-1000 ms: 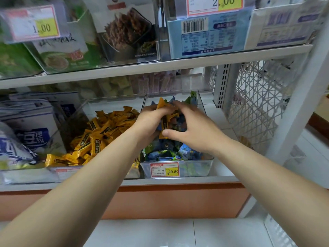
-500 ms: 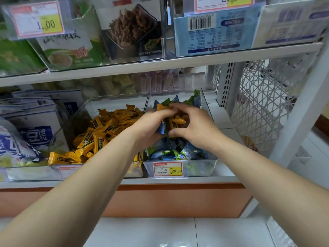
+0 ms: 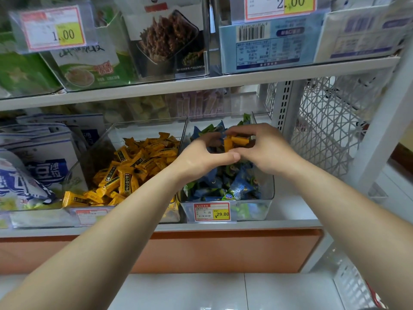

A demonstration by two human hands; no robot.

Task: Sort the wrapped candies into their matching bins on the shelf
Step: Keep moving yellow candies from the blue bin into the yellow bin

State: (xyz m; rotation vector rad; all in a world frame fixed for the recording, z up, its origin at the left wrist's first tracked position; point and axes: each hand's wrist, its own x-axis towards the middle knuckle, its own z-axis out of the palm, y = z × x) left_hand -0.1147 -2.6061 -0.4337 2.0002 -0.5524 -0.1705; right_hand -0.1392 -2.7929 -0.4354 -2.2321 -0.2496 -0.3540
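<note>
Two clear bins stand side by side on the lower shelf. The left bin (image 3: pixel 105 139) holds several yellow wrapped candies (image 3: pixel 131 168). The right bin (image 3: pixel 267 191) holds blue and green wrapped candies (image 3: pixel 225 186). Both hands hover over the right bin, touching at the thumbs. My right hand (image 3: pixel 266 148) curls its fingers round a few yellow candies (image 3: pixel 237 142). My left hand (image 3: pixel 205 156) curls beside them, its fingertips at the same yellow candies; what it holds is partly hidden.
White and blue snack bags (image 3: pixel 33 166) fill the shelf's left part. The upper shelf (image 3: pixel 201 82) carries boxed goods and price tags just above the hands. A white mesh side panel (image 3: pixel 324 130) closes the right. A price label (image 3: pixel 211 211) fronts the right bin.
Both hands stayed over the right bin. The yellow candies shifted from between the hands further into my right hand's fingers, and my left thumb now lies against the right hand.
</note>
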